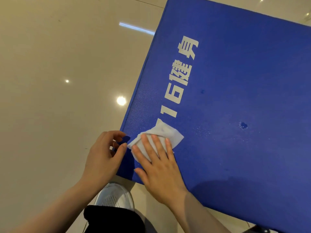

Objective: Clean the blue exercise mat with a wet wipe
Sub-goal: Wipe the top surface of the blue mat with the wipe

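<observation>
One blue exercise mat (235,98) is lying on a glossy beige tiled floor (58,81), filling the right side of the view, with its near left corner just in front of the person. One row of white printed characters (181,73) is running along the mat's left edge, reading "16" followed by two Chinese characters.

One white wet wipe (161,133), folded and creased, is lying flat on the mat near that left edge, partly covering the lowest printed character. The right hand (159,169) is pressing down on the wipe with its four fingers straight and slightly spread across it, the thumb resting on the bare mat beside it. The left hand (104,155) is sitting at the mat's left edge just beside the wipe, its fingers curled, with thumb and fingertips pinching what looks like a small blue tab or flap of the mat's edge.

One small dark wet spot (243,125) is showing on the mat well to the right of the wipe. One white mesh sneaker (116,194) is standing on the floor below the mat's near corner, between the two forearms, and three bright light reflections are glinting on the tiles.
</observation>
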A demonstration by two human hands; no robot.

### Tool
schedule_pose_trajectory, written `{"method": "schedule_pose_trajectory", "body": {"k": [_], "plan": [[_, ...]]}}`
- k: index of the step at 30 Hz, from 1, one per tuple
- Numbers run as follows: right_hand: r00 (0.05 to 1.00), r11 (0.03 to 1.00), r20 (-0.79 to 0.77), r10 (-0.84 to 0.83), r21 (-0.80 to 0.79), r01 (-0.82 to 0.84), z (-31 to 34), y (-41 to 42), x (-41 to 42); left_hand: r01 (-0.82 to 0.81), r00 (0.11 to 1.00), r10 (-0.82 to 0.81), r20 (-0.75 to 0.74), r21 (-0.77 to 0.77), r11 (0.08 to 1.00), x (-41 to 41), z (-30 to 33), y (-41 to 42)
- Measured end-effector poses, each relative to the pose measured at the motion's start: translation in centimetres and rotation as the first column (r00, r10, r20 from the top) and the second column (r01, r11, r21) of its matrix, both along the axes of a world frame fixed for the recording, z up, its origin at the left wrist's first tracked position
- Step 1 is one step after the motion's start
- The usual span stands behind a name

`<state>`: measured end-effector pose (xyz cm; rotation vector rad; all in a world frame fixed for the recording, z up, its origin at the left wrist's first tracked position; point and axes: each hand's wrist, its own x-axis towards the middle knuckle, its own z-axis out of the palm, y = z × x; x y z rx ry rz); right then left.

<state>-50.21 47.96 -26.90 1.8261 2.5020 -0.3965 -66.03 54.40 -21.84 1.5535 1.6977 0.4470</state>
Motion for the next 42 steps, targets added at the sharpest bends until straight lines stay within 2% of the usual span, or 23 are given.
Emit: {"method": "schedule_pose_trajectory", "body": {"k": [5,9,14,18,22,25,27,29,30,32,34,36,38,42], "plan": [[0.995,0.996,0.04,0.086,0.003,-0.086,0.0,-0.4,0.4,-0.035,0.998,0.035,-0.047,0.008,0.999,-0.4,0.1,0.1],[0.99,0.989,0.01,0.14,0.038,-0.14,0.8,-1.8,-0.1,-0.006,1.0,0.007,-0.027,0.053,0.999,0.2,0.3,0.7],[0.979,0.978,-0.008,0.205,-0.031,-0.205,0.9,-2.5,-1.3,0.004,1.0,-0.004,-0.002,0.069,0.998,1.0,0.4,1.6],[0.999,0.999,-0.045,-0.018,-0.047,0.016,0.3,-0.3,-0.1,-0.001,0.999,0.002,-0.039,0.042,0.999,0.2,0.3,1.2],[0.97,0.975,-0.09,-0.224,-0.004,0.224,0.7,2.9,2.5,0.014,0.998,-0.013,-0.063,0.016,1.0,-0.5,0.4,0.5],[0.853,0.863,-0.133,-0.505,-0.051,0.503,0.7,4.7,6.7,0.038,0.997,-0.036,-0.071,0.022,0.999,-0.7,0.3,0.6],[0.756,0.76,-0.087,-0.649,-0.037,0.648,1.1,5.5,10.1,0.048,0.996,-0.046,-0.074,0.015,0.999,-0.7,0.3,0.7],[0.695,0.695,0.005,-0.719,-0.035,0.719,1.4,6.0,13.0,0.056,0.996,-0.055,-0.071,0.014,0.998,-0.7,0.3,0.7],[0.703,0.703,0.051,-0.709,-0.03,0.711,1.4,6.2,13.6,0.063,0.996,-0.062,-0.072,0.017,0.998,-0.7,0.3,0.7],[0.795,0.796,0.056,-0.604,-0.014,0.605,1.4,6.6,12.2,0.072,0.995,-0.07,-0.076,0.021,0.997,-0.6,0.1,0.8],[0.906,0.906,-0.012,-0.424,-0.017,0.424,1.3,6.3,8.2,0.065,0.995,-0.063,-0.078,0.025,0.998,-0.4,0.0,0.8],[0.975,0.976,-0.06,-0.216,0.008,0.216,1.0,5.5,3.1,0.054,0.996,-0.05,-0.077,0.049,0.997,-0.2,-0.1,1.0],[0.988,0.993,-0.101,-0.116,-0.007,0.116,0.7,4.9,-0.3,0.044,0.997,-0.039,-0.068,0.073,0.996,-0.2,-0.1,1.1],[0.979,0.989,-0.141,-0.146,-0.024,0.144,0.1,6.3,1.3,-0.011,0.997,0.015,-0.076,0.05,0.999,-0.9,-0.3,1.2]]}}
